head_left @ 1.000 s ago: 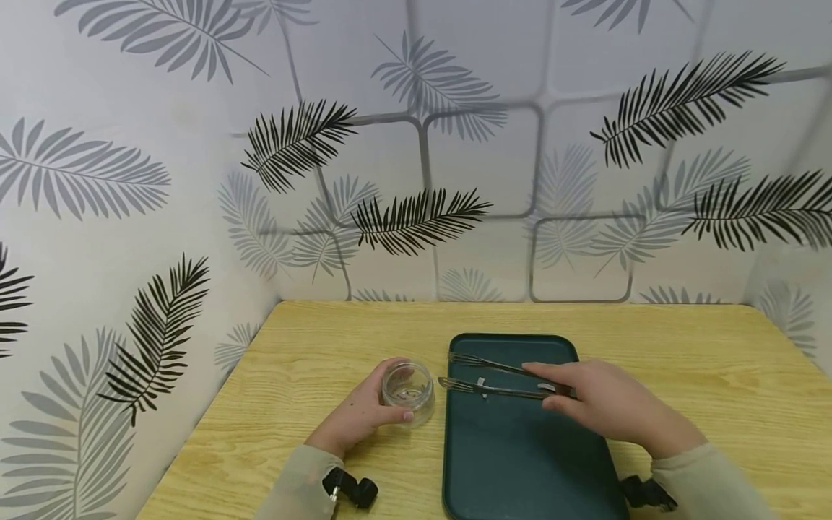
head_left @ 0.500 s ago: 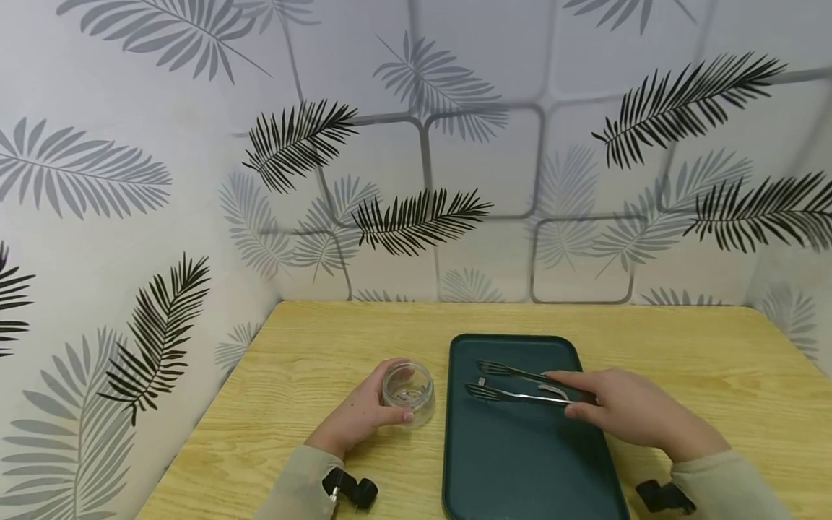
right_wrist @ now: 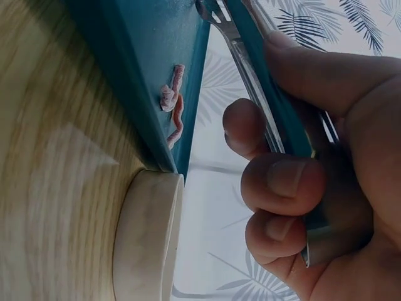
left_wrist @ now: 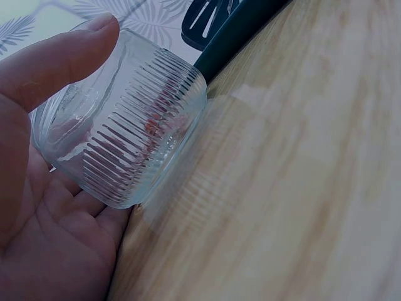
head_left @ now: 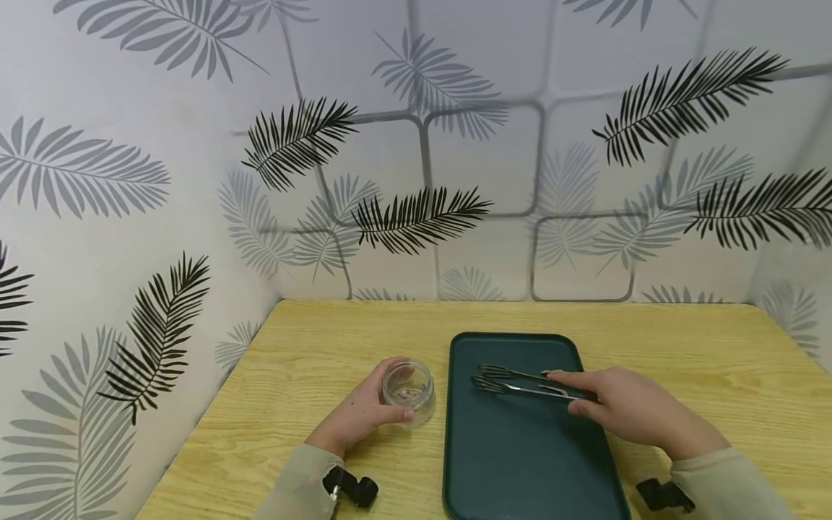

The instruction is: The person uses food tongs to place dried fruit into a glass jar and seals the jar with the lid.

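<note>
My left hand point(head_left: 364, 408) holds a small clear glass jar point(head_left: 416, 412) upright on the table, left of the dark green tray point(head_left: 526, 455). Ribbed walls show on the jar point(left_wrist: 138, 119) in the left wrist view, with small reddish bits seen through them. In my right hand point(head_left: 630, 412) is a pair of metal tongs point(head_left: 513, 388), its slotted ends low over the far half of the tray, a narrow gap between them. Twisted reddish-white strips point(right_wrist: 174, 106) lie on the tray in the right wrist view; the head view hardly shows them behind the tongs.
A round cream-coloured container point(right_wrist: 144, 238) stands beside the tray in the right wrist view; I cannot make it out in the head view. The wooden table point(head_left: 325, 332) meets a leaf-patterned wall point(head_left: 390, 267) at its far edge.
The tongs first moved right, from near the jar to over the tray, along with my right hand. Their ends then came closer together. My left hand and the jar stayed put.
</note>
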`<control>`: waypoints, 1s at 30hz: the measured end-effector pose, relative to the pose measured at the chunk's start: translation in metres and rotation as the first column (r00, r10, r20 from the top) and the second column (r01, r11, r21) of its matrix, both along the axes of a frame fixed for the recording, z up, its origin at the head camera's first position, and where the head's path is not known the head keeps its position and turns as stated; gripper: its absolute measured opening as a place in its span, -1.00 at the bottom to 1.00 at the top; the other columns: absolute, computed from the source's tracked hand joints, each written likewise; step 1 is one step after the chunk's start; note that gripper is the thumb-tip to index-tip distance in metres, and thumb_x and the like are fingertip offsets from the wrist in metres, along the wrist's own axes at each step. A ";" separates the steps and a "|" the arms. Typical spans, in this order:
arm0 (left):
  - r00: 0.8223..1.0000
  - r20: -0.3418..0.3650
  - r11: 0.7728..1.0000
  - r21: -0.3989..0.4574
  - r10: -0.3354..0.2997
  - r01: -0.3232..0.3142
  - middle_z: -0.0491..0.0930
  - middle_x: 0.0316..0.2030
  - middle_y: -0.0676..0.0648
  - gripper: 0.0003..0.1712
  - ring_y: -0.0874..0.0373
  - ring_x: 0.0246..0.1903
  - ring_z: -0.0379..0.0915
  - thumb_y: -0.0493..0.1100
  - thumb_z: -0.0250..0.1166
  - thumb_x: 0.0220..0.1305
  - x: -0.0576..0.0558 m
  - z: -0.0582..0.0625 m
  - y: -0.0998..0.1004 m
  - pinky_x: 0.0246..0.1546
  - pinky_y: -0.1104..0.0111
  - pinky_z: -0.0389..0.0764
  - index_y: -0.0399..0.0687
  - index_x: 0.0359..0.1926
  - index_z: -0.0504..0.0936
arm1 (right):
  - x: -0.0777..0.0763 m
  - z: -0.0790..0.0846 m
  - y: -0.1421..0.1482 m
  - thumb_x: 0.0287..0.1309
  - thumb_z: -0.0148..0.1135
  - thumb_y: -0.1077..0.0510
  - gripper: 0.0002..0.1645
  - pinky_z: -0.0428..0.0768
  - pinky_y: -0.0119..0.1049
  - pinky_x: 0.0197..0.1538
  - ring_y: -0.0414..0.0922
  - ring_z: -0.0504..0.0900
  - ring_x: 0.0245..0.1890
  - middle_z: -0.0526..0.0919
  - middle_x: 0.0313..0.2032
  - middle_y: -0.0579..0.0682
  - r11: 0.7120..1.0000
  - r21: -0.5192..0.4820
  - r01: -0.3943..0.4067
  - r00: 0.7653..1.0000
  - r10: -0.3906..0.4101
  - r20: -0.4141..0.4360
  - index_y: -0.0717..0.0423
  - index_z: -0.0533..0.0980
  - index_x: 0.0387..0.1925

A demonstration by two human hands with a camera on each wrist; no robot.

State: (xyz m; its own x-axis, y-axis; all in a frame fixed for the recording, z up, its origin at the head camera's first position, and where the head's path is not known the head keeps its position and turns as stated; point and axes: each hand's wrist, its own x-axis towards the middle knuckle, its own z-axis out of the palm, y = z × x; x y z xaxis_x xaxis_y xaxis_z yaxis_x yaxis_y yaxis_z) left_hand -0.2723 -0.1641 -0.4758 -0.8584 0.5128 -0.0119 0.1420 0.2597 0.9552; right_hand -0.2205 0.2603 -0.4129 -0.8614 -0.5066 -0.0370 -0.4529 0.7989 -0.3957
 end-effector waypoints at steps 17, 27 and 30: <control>1.000 0.002 1.000 0.005 0.004 -0.004 0.31 0.43 -0.07 0.00 -0.02 0.36 0.28 -0.08 0.53 0.19 0.000 0.001 0.000 0.29 0.07 0.27 0.08 0.53 0.17 | 0.001 -0.005 -0.005 0.33 0.31 -0.01 -0.38 0.27 -0.31 -0.53 -0.32 0.23 -0.72 0.31 -0.69 -0.33 0.995 0.091 0.037 0.989 -0.023 -0.145 -0.25 0.46 0.40; 1.000 0.007 1.000 0.009 0.002 -0.002 0.31 0.43 -0.07 -0.04 -0.01 0.36 0.27 -0.09 0.52 0.20 0.000 0.001 0.000 0.30 0.07 0.26 0.13 0.52 0.18 | 0.003 -0.002 -0.006 0.33 0.31 -0.01 -0.41 0.29 -0.32 -0.52 -0.36 0.26 -0.68 0.35 -0.64 -0.40 0.997 0.074 0.037 0.981 -0.022 -0.194 -0.30 0.49 0.37; 1.000 0.008 1.000 0.009 0.001 -0.001 0.31 0.43 -0.07 -0.04 -0.02 0.36 0.28 -0.08 0.52 0.20 0.000 0.001 0.000 0.30 0.07 0.26 0.13 0.52 0.18 | 0.003 0.001 -0.006 0.34 0.30 0.00 -0.42 0.30 -0.32 -0.51 -0.38 0.27 -0.67 0.37 -0.63 -0.41 0.998 0.056 0.032 0.982 -0.021 -0.186 -0.29 0.48 0.37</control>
State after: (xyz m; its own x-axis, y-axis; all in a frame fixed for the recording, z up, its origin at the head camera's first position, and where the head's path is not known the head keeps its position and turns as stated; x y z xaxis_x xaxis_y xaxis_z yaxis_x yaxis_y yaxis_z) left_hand -0.2720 -0.1638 -0.4745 -0.8588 0.5121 -0.0139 0.1343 0.2512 0.9586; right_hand -0.2170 0.2540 -0.4118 -0.8693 -0.4849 0.0960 -0.4922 0.8310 -0.2592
